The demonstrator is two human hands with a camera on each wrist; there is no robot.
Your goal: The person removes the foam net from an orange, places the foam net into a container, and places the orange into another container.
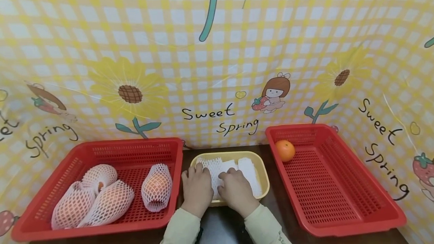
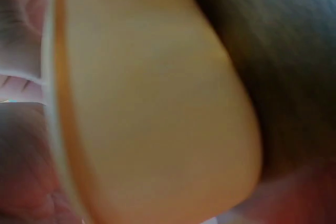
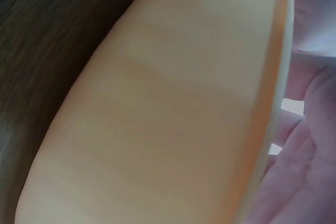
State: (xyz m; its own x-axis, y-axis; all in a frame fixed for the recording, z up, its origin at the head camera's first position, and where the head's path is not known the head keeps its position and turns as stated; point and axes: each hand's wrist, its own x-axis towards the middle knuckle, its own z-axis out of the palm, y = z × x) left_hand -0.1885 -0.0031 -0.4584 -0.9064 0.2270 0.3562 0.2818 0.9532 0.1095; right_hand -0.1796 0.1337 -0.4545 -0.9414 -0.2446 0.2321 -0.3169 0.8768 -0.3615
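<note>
A pale yellow basin [image 1: 264,178] stands at the front middle, holding flattened white foam net sleeves [image 1: 249,172]. My left hand [image 1: 196,191] is over its left part, fingers reaching onto a foam net sleeve with an open mesh. My right hand [image 1: 237,193] is over the middle, its bent fingers touching the sleeves; whether either hand pinches one is hidden. In the left wrist view the basin's outer wall [image 2: 157,98] fills the picture, with part of a palm [image 2: 23,156] beyond the rim. The right wrist view likewise shows the basin wall [image 3: 147,103] and a palm [image 3: 294,182].
To the left, a red basket [image 1: 135,225] holds several fruits [image 1: 112,202] in white foam nets. On the right, another red basket [image 1: 352,225] has one bare orange [image 1: 285,151] in its back left corner. A checked cloth [image 1: 217,70] hangs behind the dark table [image 1: 278,202].
</note>
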